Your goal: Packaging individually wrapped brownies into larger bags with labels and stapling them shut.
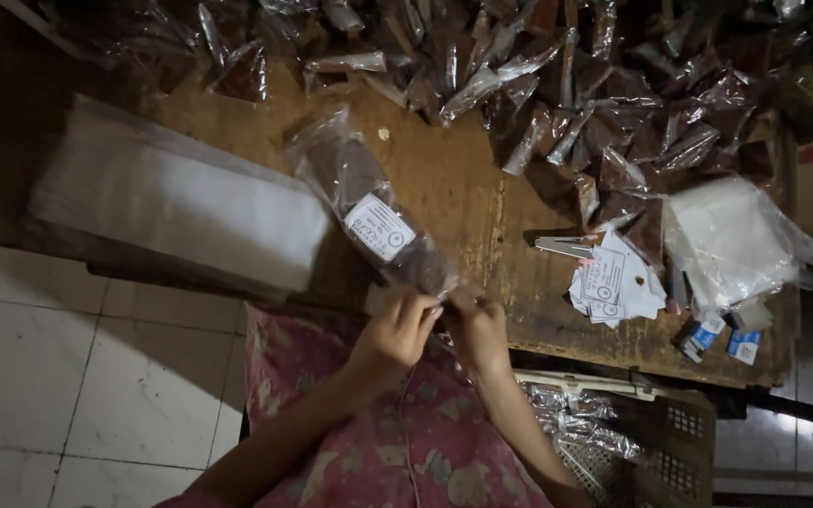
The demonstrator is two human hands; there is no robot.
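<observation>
A clear plastic bag (369,202) with dark brown contents and a white label lies slanted on the wooden table (444,179). Its near end reaches the table's front edge. My left hand (397,329) and my right hand (474,322) meet there, fingers pinched together on that end of the bag. Both forearms come up from the bottom of the view over pink patterned cloth.
Several filled clear bags (557,75) are heaped at the back of the table. A stack of white flat bags (181,202) lies left. Paper labels (618,282), a stapler (565,246), small boxes (719,339) and a clear bag of white sheets (736,240) sit right. A basket (656,437) stands below.
</observation>
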